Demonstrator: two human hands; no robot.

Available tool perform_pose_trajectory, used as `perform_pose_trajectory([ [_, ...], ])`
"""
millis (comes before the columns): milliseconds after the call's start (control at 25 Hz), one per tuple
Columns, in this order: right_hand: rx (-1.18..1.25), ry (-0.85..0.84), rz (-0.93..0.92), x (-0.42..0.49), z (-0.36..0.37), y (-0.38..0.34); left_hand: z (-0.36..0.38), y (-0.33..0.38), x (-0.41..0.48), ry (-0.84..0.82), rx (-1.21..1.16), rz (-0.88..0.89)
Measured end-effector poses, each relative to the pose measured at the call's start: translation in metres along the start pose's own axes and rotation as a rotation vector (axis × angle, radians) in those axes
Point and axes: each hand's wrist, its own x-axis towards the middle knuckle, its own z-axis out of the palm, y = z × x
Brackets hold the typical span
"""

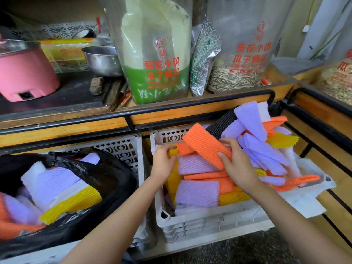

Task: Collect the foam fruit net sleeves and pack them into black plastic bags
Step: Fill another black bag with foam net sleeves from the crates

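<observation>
The right hand [238,164] grips the near end of an orange sleeve [203,143], thumb on top and fingers curled beneath. The sleeve's long axis runs diagonally, from the hand up and away to the left, over the heaped white crate [209,220]. The left hand [163,161] curls its fingers round the top of an upright yellow sleeve [172,178] at the crate's left wall; it may also touch a second orange piece, but the view is unclear there. The black bag [114,180], already partly filled, gapes to the left of both hands. The left hand is nearer, so the carry likely goes leftward across the crate wall.
</observation>
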Motion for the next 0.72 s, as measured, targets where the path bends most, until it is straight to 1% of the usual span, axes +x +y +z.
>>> perform_pose_trajectory([
  [80, 0.105, 0.005, 0.022, 0.001, 0.007, -0.012, -0.018, 0.009, 0.001, 0.151, -0.132, 0.022],
  [120, 0.163, -0.012, 0.048, 0.002, 0.013, -0.017, -0.027, 0.015, 0.000, 0.193, -0.226, 0.010],
  [280, 0.432, -0.130, 0.154, 0.004, 0.043, -0.037, -0.050, 0.037, -0.012, 0.279, -0.608, -0.079],
  [360, 0.489, -0.188, 0.165, 0.005, 0.056, -0.043, -0.055, 0.041, -0.016, 0.245, -0.841, -0.188],
  [400, 0.499, -0.222, 0.166, 0.005, 0.061, -0.046, -0.055, 0.042, -0.018, 0.166, -0.968, -0.236],
  [440, 0.511, -0.256, 0.169, 0.005, 0.065, -0.049, -0.054, 0.041, -0.020, 0.061, -1.043, -0.243],
  [480, 0.529, -0.283, 0.177, 0.004, 0.068, -0.051, -0.052, 0.039, -0.024, -0.044, -1.046, -0.215],
  [560, 0.532, -0.297, 0.170, 0.004, 0.072, -0.055, -0.050, 0.037, -0.033, -0.188, -0.929, -0.110],
  [640, 0.495, -0.297, 0.150, 0.004, 0.071, -0.055, -0.051, 0.038, -0.036, -0.227, -0.748, -0.008],
  [720, 0.454, -0.381, 0.119, 0.002, 0.066, -0.056, -0.051, 0.037, -0.034, -0.164, -0.507, 0.059],
])
